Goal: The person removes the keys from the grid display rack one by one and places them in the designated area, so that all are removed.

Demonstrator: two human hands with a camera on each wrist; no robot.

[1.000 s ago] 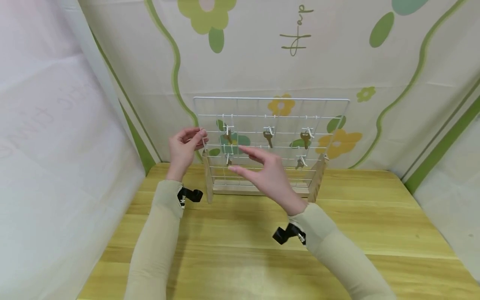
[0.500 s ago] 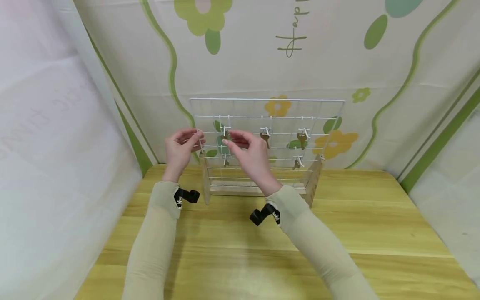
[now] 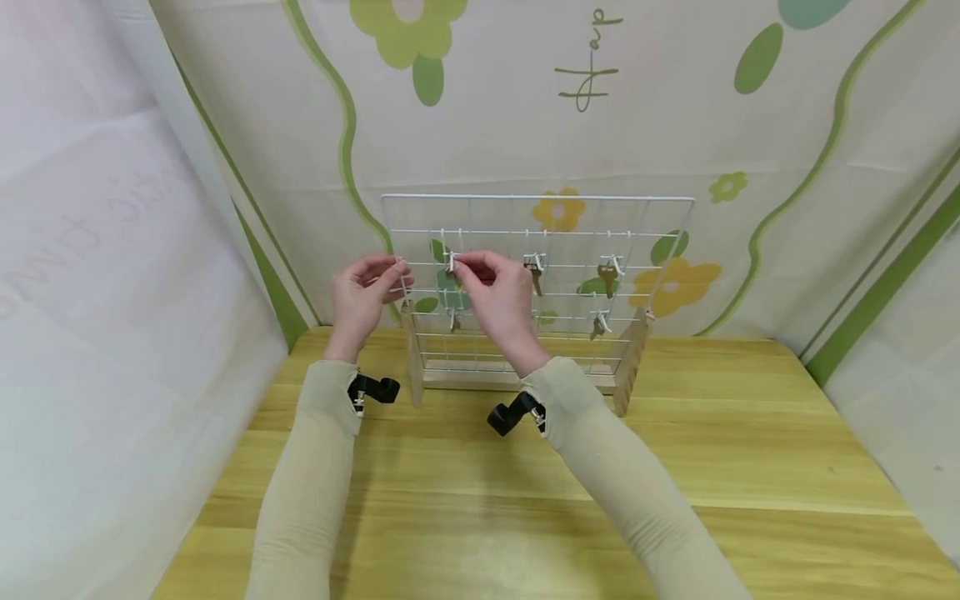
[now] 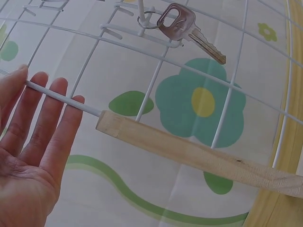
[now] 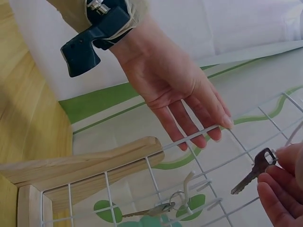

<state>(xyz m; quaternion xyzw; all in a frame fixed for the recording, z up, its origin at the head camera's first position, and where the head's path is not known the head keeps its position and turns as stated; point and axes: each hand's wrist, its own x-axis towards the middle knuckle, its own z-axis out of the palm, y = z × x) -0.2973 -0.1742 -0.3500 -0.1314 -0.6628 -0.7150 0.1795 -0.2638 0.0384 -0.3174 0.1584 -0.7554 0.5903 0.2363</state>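
A white wire grid rack (image 3: 540, 198) stands upright in a wooden base (image 3: 517, 382). My left hand (image 3: 360, 300) holds the grid's left edge wire, thumb on one side and fingers on the other. At the upper left hook, my right hand (image 3: 501, 296) pinches a key (image 5: 255, 170) at its head end, seen in the right wrist view; fingers partly hide its ring. Below it another key (image 4: 179, 23) hangs by a ring from a white hook. More keys hang at the upper middle (image 3: 534, 279), upper right (image 3: 608, 282) and lower right (image 3: 597, 327).
The rack stands on a wood-grain table (image 3: 465, 517) near its back edge. Behind it hangs a flower-print cloth (image 3: 480, 142), with white cloth (image 3: 150, 292) at the left side. Black camera mounts (image 3: 513, 414) sit on both wrists.
My right hand has moved up and left to the upper left hook, and its thumb and fingers have come together on the key there. The left hand has stayed on the grid edge.
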